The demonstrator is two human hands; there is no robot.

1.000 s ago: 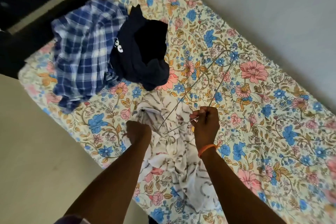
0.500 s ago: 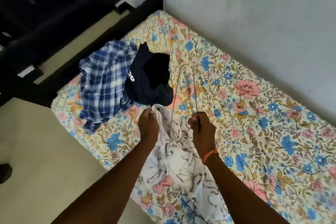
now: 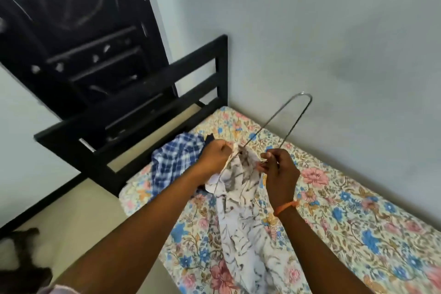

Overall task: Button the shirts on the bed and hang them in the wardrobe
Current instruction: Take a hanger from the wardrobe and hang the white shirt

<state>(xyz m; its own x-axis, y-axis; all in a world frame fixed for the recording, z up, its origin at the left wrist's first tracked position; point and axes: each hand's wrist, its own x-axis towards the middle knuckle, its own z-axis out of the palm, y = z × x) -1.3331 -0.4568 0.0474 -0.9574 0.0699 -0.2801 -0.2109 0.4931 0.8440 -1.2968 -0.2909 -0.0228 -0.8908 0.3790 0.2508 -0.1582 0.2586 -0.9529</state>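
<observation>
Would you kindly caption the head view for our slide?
Left hand grips a white patterned shirt while right hand pinches a wire hanger.

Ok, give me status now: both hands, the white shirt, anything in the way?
Left hand grips white shirt at its top. Right hand pinches wire hanger. Checked shirt piled behind, not blocking.

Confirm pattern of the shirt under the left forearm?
Blue-and-white plaid shirt, clearest in the head view.

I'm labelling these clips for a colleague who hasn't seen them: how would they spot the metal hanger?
Start at the floral bed in the corner. Above the white patterned shirt the two hands hold up, a thin metal hanger rises towards the wall. It is the only bare wire loop among cloth.
</observation>
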